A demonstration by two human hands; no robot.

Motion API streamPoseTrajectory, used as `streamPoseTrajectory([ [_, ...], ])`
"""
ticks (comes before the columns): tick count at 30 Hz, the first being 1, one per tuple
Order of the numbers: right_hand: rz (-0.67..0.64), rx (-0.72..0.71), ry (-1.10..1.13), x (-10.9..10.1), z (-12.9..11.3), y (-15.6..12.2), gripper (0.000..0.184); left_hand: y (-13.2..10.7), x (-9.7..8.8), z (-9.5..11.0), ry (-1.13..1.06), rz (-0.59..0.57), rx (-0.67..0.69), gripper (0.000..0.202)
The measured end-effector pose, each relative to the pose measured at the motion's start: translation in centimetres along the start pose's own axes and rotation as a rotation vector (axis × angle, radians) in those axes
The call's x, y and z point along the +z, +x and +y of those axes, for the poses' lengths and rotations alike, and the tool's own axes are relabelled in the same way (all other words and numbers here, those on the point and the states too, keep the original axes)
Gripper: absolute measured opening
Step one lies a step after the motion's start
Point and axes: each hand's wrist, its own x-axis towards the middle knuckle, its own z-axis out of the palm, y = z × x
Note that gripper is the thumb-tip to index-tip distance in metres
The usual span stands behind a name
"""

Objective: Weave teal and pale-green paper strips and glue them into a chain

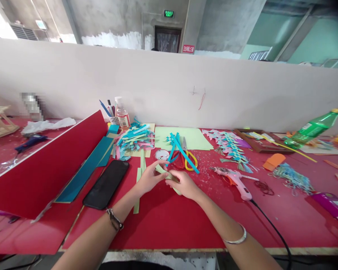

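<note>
My left hand (151, 177) and my right hand (184, 183) meet over the middle of the red table, both closed on a pale green paper strip (161, 170). One end of the strip pokes out beneath my right fingers. Left of my left hand lie more pale green strips (138, 187). Just beyond my hands are scissors (195, 160) with yellow and red handles, partly covered by blue paper strips (186, 155). A small round white lid (161, 154) sits beside them, close to my left fingertips.
A black phone (106, 183) lies left, near a red divider (53, 161). A heap of paper strips (136, 138) is behind. To the right are a pink glue gun (236, 180) with a cord, woven paper pieces (231, 148), a wooden tray (253, 141) and a tilted green bottle (312, 129).
</note>
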Motion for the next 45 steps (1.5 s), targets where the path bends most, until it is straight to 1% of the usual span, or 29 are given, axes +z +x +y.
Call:
streamPoseTrajectory([
  [1,-0.010,0.014,-0.011,0.0,0.0,0.0,0.019,0.0,0.1,0.0,-0.012,-0.003,-0.003,0.038],
  [3,-0.008,0.025,-0.013,-0.1,0.0,0.0,0.021,0.1,0.1,-0.1,-0.027,0.017,-0.010,0.038],
  [6,0.007,0.020,0.020,-0.5,0.1,-0.1,0.019,0.3,-0.5,-0.1,0.009,0.041,-0.021,0.025],
  [10,-0.012,0.044,0.007,-0.8,0.4,0.0,0.019,0.5,-1.0,0.1,0.072,0.042,-0.022,0.031],
  [12,0.005,0.022,-0.011,-0.7,0.6,0.0,0.016,0.4,-0.9,0.3,0.052,0.052,-0.023,0.029],
  [13,0.024,-0.002,-0.024,-0.6,0.6,0.0,0.019,0.4,-0.9,0.4,0.040,0.064,-0.024,0.027],
  [15,0.073,-0.060,-0.074,-0.5,0.7,-0.1,0.033,0.3,-0.7,0.5,0.013,0.093,-0.031,0.025],
  [17,0.114,-0.108,-0.183,-0.4,0.7,-0.1,0.042,0.3,-0.6,0.4,-0.019,0.117,-0.048,0.024],
  [20,0.169,-0.168,-0.372,-0.3,0.6,-0.2,0.045,0.3,-0.6,0.3,-0.071,0.131,-0.077,0.023],
  [22,0.178,-0.194,-0.407,-0.3,0.4,-0.2,0.040,0.4,-0.7,0.1,-0.108,0.133,-0.081,0.023],
  [25,0.129,-0.187,-0.301,-0.3,0.3,-0.2,0.026,0.5,-0.8,0.0,-0.144,0.149,-0.073,0.022],
  [27,0.082,-0.150,-0.204,-0.4,0.3,-0.2,0.022,0.5,-0.8,0.0,-0.152,0.161,-0.076,0.021],
  [31,0.042,-0.058,-0.067,-0.4,0.4,-0.2,0.027,0.5,-1.0,0.1,-0.148,0.184,-0.089,0.023],
  [36,0.035,0.037,0.052,-0.5,0.6,-0.3,0.031,0.5,-1.2,0.4,-0.109,0.206,-0.058,0.027],
  [40,0.044,0.072,0.110,-0.6,0.6,-0.2,0.033,0.4,-1.1,0.5,-0.086,0.215,-0.032,0.028],
  [45,0.035,0.085,0.137,-0.8,0.4,-0.2,0.033,0.2,-1.0,0.5,-0.041,0.253,-0.008,0.025],
])
